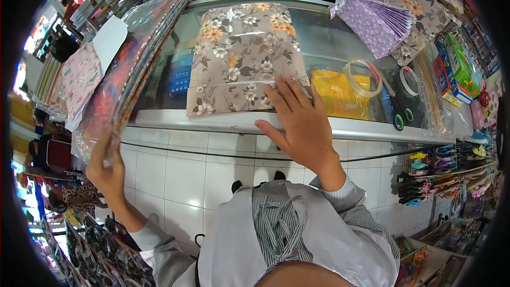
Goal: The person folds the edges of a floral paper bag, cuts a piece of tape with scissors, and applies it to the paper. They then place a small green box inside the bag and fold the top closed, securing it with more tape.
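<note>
A flat parcel in beige floral wrapping paper [249, 48] lies on the glass counter, strips of clear tape shining on it. My right hand [303, 119] rests on its lower right edge, fingers spread and palm down. At the left, my left hand [109, 167] grips the near edge of a tall stack of plastic-sleeved wrapping paper sheets [146, 58], which leans at an angle. To the right of the parcel, a roll of clear tape [363, 78] sits over a yellow packet [340, 95]. Scissors with green-and-black handles [401, 119] lie farther right, beside a smaller tape roll [409, 81].
A pleated purple floral paper piece [372, 24] lies at the back right, near more beige floral paper [409, 8]. Colourful boxes [457, 69] stand at the counter's right end. The counter's metal edge [223, 122] runs in front of me. Hanging goods [441, 175] are below right.
</note>
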